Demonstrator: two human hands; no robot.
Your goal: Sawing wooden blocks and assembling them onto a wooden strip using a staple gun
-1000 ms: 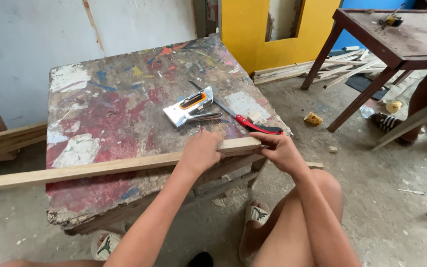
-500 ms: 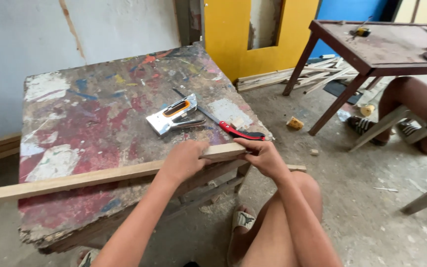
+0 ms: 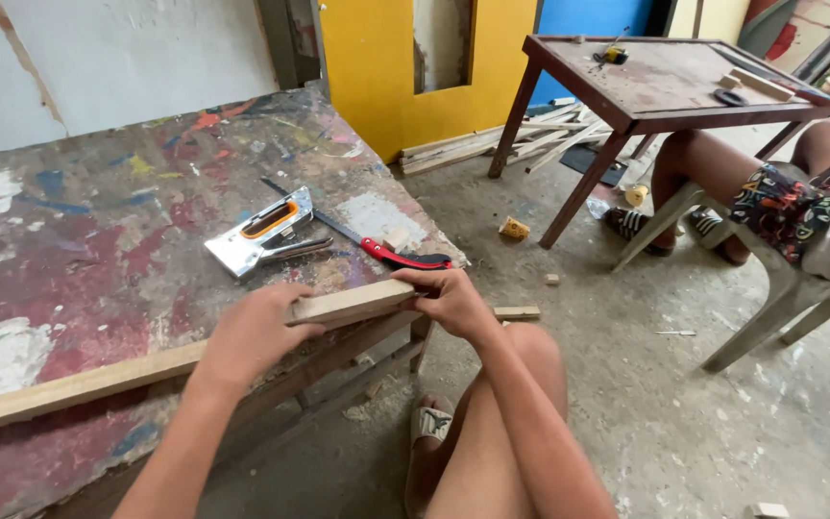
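Note:
A long pale wooden strip [image 3: 98, 380] lies along the near edge of a paint-stained work table [image 3: 98, 240]. My left hand [image 3: 250, 332] presses down on it near its right end, fingers curled over the top. My right hand [image 3: 449, 300] grips the strip's right end at the table corner. Just behind my hands lie a metal staple gun [image 3: 261, 231] with an orange inset and a red-handled saw [image 3: 377, 250].
A brown wooden table [image 3: 665, 82] stands at the right with small objects on it. Another person sits on a plastic chair [image 3: 780, 288] at the far right. Wood slats [image 3: 492, 144] are piled by a yellow door. Small wood offcuts [image 3: 514, 229] lie on the concrete floor.
The view has swung to the right, so the table and strip sit further left in frame. Both hands keep their hold on the strip's right end.

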